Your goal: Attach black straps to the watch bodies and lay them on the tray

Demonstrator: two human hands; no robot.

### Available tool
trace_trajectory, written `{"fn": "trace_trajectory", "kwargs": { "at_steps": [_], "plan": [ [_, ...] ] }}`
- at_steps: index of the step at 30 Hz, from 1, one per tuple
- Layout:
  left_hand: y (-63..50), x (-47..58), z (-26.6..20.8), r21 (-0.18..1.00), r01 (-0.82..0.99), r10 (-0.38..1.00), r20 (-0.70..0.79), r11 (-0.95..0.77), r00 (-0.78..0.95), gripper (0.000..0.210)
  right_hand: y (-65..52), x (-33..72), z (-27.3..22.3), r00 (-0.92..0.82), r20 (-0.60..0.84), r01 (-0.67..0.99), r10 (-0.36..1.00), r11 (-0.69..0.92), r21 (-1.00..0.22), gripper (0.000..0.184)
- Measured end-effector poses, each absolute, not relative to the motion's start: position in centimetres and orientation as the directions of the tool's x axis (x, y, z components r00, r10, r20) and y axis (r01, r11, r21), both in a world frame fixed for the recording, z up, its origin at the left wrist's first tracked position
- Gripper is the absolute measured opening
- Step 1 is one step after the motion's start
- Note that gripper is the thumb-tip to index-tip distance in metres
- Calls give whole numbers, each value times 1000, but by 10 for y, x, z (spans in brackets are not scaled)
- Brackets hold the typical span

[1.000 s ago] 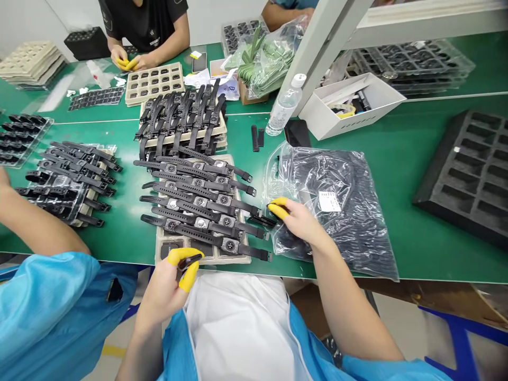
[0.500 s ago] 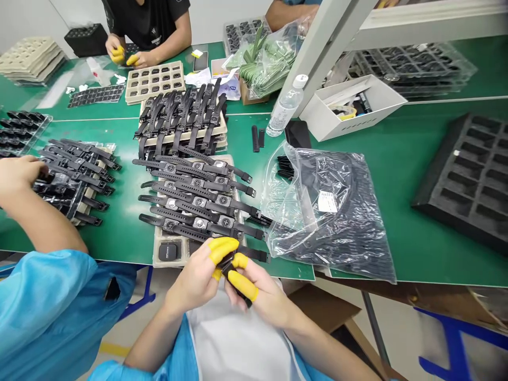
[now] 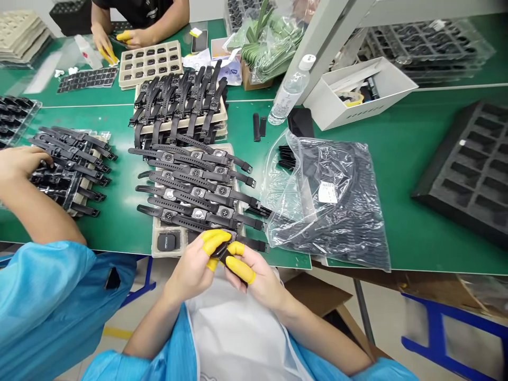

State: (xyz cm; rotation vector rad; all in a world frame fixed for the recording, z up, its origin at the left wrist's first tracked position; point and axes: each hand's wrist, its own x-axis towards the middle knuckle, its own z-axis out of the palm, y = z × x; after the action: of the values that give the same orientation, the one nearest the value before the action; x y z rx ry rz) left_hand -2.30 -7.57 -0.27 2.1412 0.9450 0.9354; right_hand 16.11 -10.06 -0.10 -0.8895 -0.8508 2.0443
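Note:
Just in front of the table edge, my left hand (image 3: 196, 267) pinches a black smartwatch (image 3: 220, 251), yellow covers on its fingertips. My right hand (image 3: 256, 272), also with yellow finger covers, grips a black watch strap (image 3: 227, 256) at the watch's side. Fingers hide most of the watch and the joint, so whether the strap is attached cannot be made out. Right beyond my hands lies a beige tray (image 3: 156, 248) with rows of strapped watches (image 3: 198, 193) face down. One strapless watch case (image 3: 166, 242) sits in its near left pocket.
Right of the tray lies a clear bag of black straps (image 3: 341, 211). Behind it stand a water bottle (image 3: 291, 90) and a white box (image 3: 365, 95). A black foam tray (image 3: 472, 164) is far right. A co-worker's hand (image 3: 24, 161) touches watches at left; another person works across the table.
The view has tilted slightly down. My hands still hold the watch and strap, with the watch turned a little. Across the table, one hand of the other person has moved down toward a black sheet.

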Motion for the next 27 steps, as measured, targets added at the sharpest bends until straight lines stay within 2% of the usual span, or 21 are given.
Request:
{"fn": "trace_trajectory", "kwargs": {
  "at_steps": [4,9,13,16,19,21,25,27],
  "plan": [
    [-76,-24,0,673,442,784,358,-593,507,58,-103,161,-8,-466,-363,-423,807,-563,-710,41],
    [-73,-30,9,700,395,739,284,-595,611,57,-101,162,-6,-481,-397,-439,782,-606,-663,44],
    [-71,-31,14,569,477,710,304,-670,635,54,-100,162,-3,-510,-419,-442,752,-646,-622,44],
    [-70,-32,17,498,517,697,293,-696,655,47,-101,163,-6,-505,-402,-413,764,-623,-664,44],
    [-72,-32,17,516,515,697,255,-684,670,46,-103,164,-10,-500,-392,-368,773,-599,-711,43],
    [-75,-32,16,505,524,695,240,-685,678,46,-104,165,-11,-499,-413,-351,762,-613,-708,43],
    [-79,-31,16,408,587,701,225,-699,677,41,-106,165,-11,-496,-440,-330,749,-631,-703,45],
    [-78,-31,18,454,558,698,235,-695,677,40,-108,165,-12,-505,-415,-321,756,-611,-724,44]
  ]
}}
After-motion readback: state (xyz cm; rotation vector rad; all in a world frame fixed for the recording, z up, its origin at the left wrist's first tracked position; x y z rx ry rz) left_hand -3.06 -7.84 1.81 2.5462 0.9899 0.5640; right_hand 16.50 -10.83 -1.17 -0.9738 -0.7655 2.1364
